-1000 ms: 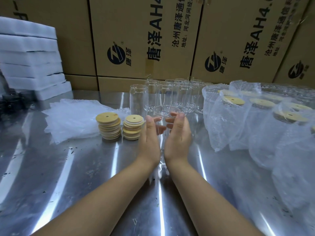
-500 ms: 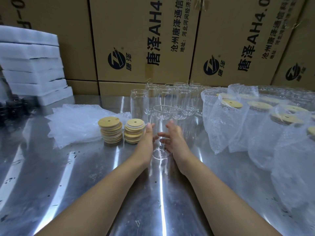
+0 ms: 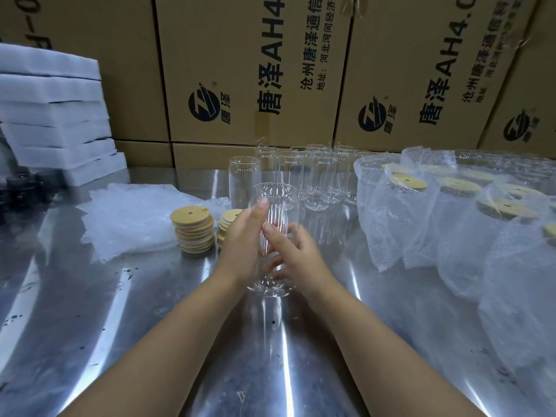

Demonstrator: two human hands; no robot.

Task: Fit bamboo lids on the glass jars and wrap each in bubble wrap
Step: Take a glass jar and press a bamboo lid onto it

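Head view: a person's two bare forearms reach forward over a reflective steel worktop (image 3: 120,311).
Glass jar (image 3: 278,206): clear, without a lid, upright and leaning slightly, held between both hands at the centre of the worktop; whether its base touches the surface cannot be told.
Left hand (image 3: 240,245): laid flat against the jar's left side, fingers (image 3: 261,207) extended upward and nearly straight.
Right hand (image 3: 296,254): wraps the jar's right side, thumb across the near face, the other fingers curled behind and visible through the glass.
Bamboo lids (image 3: 192,227): two stacks of round discs just left of the left hand; the nearer stack is partly hidden by it.
Bubble wrap sheets (image 3: 129,215): a loose pile left of the lids.
Empty jars (image 3: 319,179): a cluster standing behind the held jar.
Wrapped jars (image 3: 403,212): lidded and sleeved in bubble wrap, grouped on the right.
Foam sheets (image 3: 54,115): a white stack at far left.
Cardboard boxes (image 3: 255,70): a printed wall behind the worktop.
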